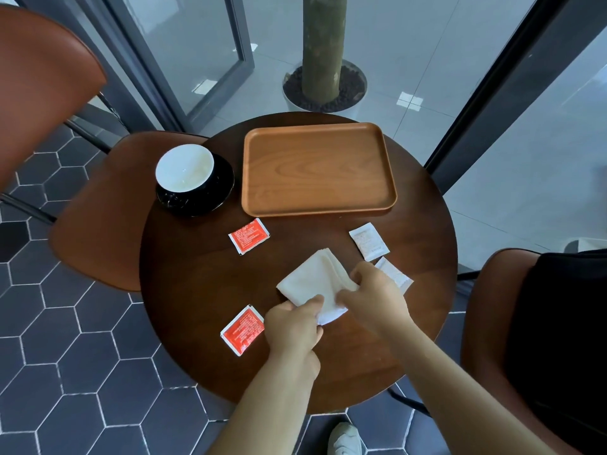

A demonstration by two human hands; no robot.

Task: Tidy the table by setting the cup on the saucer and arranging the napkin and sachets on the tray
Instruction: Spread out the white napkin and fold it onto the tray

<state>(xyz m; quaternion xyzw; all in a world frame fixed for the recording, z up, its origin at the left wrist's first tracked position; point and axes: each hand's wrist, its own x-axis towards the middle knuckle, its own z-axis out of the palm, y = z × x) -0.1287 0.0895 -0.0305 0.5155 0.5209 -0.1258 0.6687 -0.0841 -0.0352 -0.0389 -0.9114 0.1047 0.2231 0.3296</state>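
A folded white napkin (312, 279) lies near the middle of the round dark wooden table (197, 290). My left hand (292, 326) pinches its near corner and my right hand (374, 300) grips its right edge. The wooden tray (315, 169) sits bare at the far side. Left of it a cup with a white inside (184, 167) stands on a black saucer (210, 200). Two red sachets lie on the table, one (249, 235) below the saucer and one (242, 330) beside my left hand. Two white sachets (368, 241) (395, 275) lie to the right, the nearer one partly behind my right hand.
Brown chairs stand at the left (95, 205) and near right (492, 323), the right one with a black item on it. A potted tree trunk (323, 50) and glass walls are beyond the table. My white shoe (345, 440) shows on the hexagon-tiled floor.
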